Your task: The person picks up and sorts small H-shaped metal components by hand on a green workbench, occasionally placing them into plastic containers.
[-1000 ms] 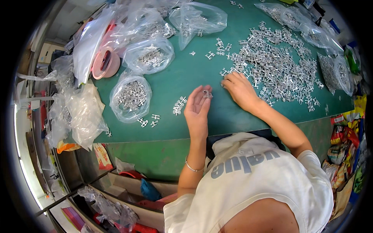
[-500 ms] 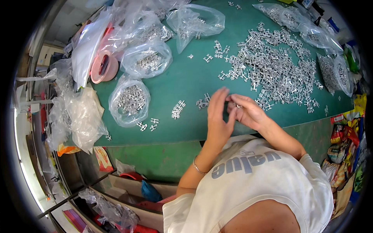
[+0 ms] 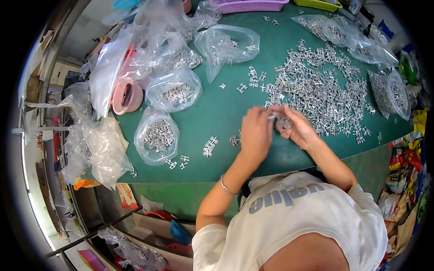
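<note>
Small silvery H-shaped metal pieces [image 3: 284,122] sit in the curled fingers of my right hand [image 3: 298,128], just in front of a big pile of the same pieces [image 3: 316,90]. My left hand [image 3: 255,133] meets it from the left, its fingers bent together with the tips at these pieces. Whatever lies between the left fingertips is hidden. Beside the left hand is a small group of pieces [image 3: 235,139], partly covered by it. Further left, a neat cluster of pieces [image 3: 210,147] lies on the green tabletop [image 3: 203,169].
Clear bags of metal pieces [image 3: 158,135] stand at the left; another bag [image 3: 389,92] sits far right. A pink basket [image 3: 127,95] is at the left edge. A purple basket [image 3: 248,5] and a yellow-green tray [image 3: 318,4] are at the back.
The view has shifted, so the table appears lower and the baskets at the back show. My left fingers have bent in toward the pieces in my right hand.
</note>
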`<state>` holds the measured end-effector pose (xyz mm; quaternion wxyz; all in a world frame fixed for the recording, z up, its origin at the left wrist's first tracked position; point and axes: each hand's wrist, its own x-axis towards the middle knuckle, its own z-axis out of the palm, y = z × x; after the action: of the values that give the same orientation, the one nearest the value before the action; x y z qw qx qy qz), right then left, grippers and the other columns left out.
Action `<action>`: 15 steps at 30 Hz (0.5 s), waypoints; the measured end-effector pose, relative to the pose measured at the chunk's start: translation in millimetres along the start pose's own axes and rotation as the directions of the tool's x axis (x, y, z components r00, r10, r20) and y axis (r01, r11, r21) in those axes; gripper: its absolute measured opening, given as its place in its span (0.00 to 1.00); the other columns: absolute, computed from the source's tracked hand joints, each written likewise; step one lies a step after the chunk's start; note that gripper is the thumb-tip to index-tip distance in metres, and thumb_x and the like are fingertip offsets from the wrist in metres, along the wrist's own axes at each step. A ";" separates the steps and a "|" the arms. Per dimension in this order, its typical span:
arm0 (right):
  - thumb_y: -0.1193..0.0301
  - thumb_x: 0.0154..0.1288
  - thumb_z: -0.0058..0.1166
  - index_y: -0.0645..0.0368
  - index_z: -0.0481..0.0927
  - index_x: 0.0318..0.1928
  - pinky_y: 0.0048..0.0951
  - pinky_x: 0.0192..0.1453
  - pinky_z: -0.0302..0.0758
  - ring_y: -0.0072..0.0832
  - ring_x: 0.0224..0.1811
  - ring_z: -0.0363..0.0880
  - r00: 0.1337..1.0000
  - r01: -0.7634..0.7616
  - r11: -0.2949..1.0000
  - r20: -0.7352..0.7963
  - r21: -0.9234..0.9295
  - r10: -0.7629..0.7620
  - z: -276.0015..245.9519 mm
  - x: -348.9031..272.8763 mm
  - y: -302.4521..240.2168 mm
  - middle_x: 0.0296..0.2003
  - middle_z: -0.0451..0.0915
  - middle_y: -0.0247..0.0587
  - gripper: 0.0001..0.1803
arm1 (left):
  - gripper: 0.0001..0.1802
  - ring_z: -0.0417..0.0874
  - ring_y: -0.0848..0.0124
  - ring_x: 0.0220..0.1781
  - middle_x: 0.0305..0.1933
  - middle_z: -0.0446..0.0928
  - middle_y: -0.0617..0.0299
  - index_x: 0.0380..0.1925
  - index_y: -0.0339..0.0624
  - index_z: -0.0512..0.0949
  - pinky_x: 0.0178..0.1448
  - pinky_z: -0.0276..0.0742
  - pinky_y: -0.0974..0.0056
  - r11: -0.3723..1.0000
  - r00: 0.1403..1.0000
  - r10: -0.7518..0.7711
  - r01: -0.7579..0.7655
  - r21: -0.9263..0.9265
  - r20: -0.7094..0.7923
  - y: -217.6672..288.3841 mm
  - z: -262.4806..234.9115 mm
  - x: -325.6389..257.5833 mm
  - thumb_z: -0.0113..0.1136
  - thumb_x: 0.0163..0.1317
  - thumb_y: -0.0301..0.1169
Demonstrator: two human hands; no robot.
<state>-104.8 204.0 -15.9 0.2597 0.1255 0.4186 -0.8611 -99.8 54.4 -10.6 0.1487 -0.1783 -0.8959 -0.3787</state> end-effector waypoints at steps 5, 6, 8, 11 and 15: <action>0.60 0.64 0.49 0.59 0.73 0.34 0.18 0.21 0.57 0.18 0.22 0.65 0.993 -0.115 0.981 0.017 0.158 0.114 -4.9 17.0 -1.0 0.22 0.68 0.28 0.14 | 0.21 0.75 0.66 0.41 0.44 0.71 0.55 0.46 0.39 0.71 0.40 0.69 0.67 0.886 0.987 -0.140 0.161 -0.435 0.080 -7.0 -19.0 27.5 0.59 0.48 0.21; 0.60 0.64 0.49 0.59 0.72 0.33 0.18 0.21 0.56 0.18 0.22 0.64 0.992 -0.118 0.977 0.063 0.176 0.108 -18.5 21.4 -6.6 0.20 0.67 0.28 0.13 | 0.22 0.74 0.64 0.39 0.43 0.71 0.54 0.47 0.38 0.70 0.41 0.70 0.65 0.935 0.983 -0.178 0.154 -0.319 -0.048 -18.3 -19.8 37.8 0.60 0.48 0.21; 0.57 0.63 0.48 0.58 0.71 0.28 0.20 0.20 0.54 0.20 0.20 0.63 0.987 -0.127 0.969 0.128 0.211 0.102 -22.8 23.8 -20.3 0.18 0.62 0.28 0.16 | 0.21 0.74 0.60 0.38 0.43 0.70 0.53 0.46 0.37 0.71 0.42 0.71 0.64 0.993 0.984 -0.034 0.052 0.104 -0.173 -55.6 -12.3 48.7 0.60 0.48 0.21; 0.56 0.63 0.47 0.59 0.71 0.28 0.21 0.18 0.53 0.20 0.18 0.62 0.999 0.033 0.996 0.013 -0.077 -0.032 -0.1 26.2 -50.1 0.15 0.60 0.28 0.18 | 0.17 0.74 0.57 0.37 0.41 0.71 0.51 0.41 0.35 0.73 0.41 0.72 0.63 0.956 0.996 -0.077 0.085 0.281 -0.041 -83.6 7.3 50.9 0.60 0.48 0.20; 0.56 0.64 0.47 0.59 0.72 0.30 0.21 0.16 0.54 0.20 0.18 0.64 0.999 0.020 0.989 0.052 -0.150 -0.013 -14.3 46.6 -62.9 0.16 0.63 0.28 0.17 | 0.10 0.75 0.57 0.35 0.37 0.73 0.53 0.34 0.34 0.75 0.39 0.72 0.61 0.977 0.977 -0.212 0.213 0.009 -0.011 -84.0 11.0 54.4 0.60 0.49 0.21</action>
<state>-178.4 231.7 -3.7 0.2718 0.0804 0.4767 -0.8321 -186.0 19.2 -48.6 0.1126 -0.0789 -0.9111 -0.3886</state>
